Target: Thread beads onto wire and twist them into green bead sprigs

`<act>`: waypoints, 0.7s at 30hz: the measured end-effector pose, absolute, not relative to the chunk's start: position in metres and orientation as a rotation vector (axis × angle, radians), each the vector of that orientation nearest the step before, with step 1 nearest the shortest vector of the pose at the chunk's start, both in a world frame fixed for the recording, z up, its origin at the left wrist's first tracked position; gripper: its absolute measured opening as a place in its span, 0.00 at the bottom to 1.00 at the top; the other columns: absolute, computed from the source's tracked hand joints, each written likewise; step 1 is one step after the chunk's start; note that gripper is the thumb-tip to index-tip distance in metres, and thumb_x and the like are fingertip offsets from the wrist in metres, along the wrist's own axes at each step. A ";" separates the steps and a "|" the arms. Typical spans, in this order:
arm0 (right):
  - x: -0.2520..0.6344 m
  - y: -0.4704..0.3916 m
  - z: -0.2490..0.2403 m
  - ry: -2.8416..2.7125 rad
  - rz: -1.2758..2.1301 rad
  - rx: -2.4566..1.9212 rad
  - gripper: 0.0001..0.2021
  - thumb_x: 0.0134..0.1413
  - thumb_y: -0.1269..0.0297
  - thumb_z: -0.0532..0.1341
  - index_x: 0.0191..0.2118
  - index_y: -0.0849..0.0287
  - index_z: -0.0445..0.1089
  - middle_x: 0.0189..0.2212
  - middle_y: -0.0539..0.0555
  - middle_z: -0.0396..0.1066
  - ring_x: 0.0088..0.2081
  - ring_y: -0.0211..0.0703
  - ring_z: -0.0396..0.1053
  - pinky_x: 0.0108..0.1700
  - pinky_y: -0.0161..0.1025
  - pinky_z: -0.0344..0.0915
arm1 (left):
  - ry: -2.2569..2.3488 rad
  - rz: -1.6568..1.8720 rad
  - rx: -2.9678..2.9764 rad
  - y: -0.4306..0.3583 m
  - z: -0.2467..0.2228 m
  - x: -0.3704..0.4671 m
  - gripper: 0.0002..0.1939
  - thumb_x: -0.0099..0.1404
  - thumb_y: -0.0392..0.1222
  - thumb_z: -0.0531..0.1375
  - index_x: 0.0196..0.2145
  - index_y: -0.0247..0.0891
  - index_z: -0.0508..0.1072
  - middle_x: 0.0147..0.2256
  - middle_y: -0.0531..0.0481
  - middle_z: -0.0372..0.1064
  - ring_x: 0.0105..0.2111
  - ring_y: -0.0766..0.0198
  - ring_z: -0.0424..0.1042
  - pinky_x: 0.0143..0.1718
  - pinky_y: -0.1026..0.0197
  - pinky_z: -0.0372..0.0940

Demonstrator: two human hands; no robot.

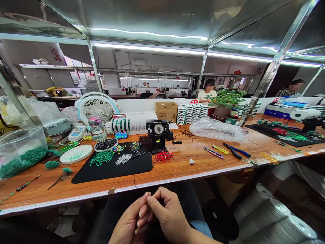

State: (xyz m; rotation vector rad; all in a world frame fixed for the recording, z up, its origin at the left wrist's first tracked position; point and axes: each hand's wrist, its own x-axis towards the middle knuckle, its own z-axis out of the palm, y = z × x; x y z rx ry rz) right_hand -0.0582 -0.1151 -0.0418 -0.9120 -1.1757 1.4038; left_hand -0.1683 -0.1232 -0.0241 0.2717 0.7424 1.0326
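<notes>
our left hand (pixel 130 220) and right hand (pixel 169 213) are both narrow, fingertips pressed together in front of the tabletop's (pixel 176 166) near edge; a thin dark cord (pixel 135 182) hangs over that edge toward them, though we cannot tell exactly how its end sits between the fingers. a measuring strip (pixel 86 196) runs along this edge, just beyond our hands. past it, the black mat (pixel 101 173) has a bare front stretch, with green tubes (pixel 100 158) and silvery pieces (pixel 123 159) farther back. a red beaded pile (pixel 164 156) lies just right of the mat, before the crank-handled counter winder (pixel 159 130). to the right we have open wood, broken only by a small whitish lump (pixel 192 162), until the blue-and-black pliers (pixel 236 151). behind, a clear plastic sheet (pixel 218 129) takes up the room.
</notes>
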 end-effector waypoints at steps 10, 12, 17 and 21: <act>-0.041 -0.111 -0.054 -1.102 1.840 -0.829 0.24 0.39 0.45 0.67 0.26 0.62 0.60 0.14 0.45 0.62 0.10 0.28 0.54 0.11 0.26 0.52 | 0.839 0.961 0.421 -0.118 -0.038 -0.175 0.27 0.37 0.52 0.74 0.13 0.32 0.63 0.11 0.60 0.50 0.13 0.79 0.42 0.14 0.73 0.39; -0.038 -0.113 -0.054 -1.087 1.877 -0.835 0.24 0.38 0.45 0.68 0.26 0.61 0.59 0.13 0.44 0.62 0.09 0.28 0.53 0.09 0.25 0.51 | 0.874 0.991 0.428 -0.119 -0.040 -0.176 0.26 0.35 0.52 0.75 0.15 0.32 0.65 0.12 0.59 0.53 0.13 0.79 0.42 0.14 0.72 0.37; -0.052 -0.109 -0.065 -1.052 1.785 -0.855 0.27 0.40 0.40 0.64 0.23 0.59 0.55 0.09 0.42 0.58 0.07 0.26 0.48 0.08 0.24 0.44 | 0.880 0.931 0.505 -0.121 -0.058 -0.174 0.30 0.35 0.61 0.71 0.14 0.34 0.62 0.10 0.59 0.50 0.12 0.78 0.44 0.15 0.70 0.38; -0.055 -0.106 -0.074 -1.124 1.832 -0.816 0.27 0.39 0.40 0.65 0.23 0.60 0.56 0.09 0.44 0.59 0.08 0.26 0.51 0.09 0.24 0.45 | 0.843 0.882 0.589 -0.118 -0.072 -0.181 0.30 0.38 0.62 0.70 0.13 0.36 0.60 0.08 0.59 0.50 0.10 0.77 0.43 0.15 0.69 0.35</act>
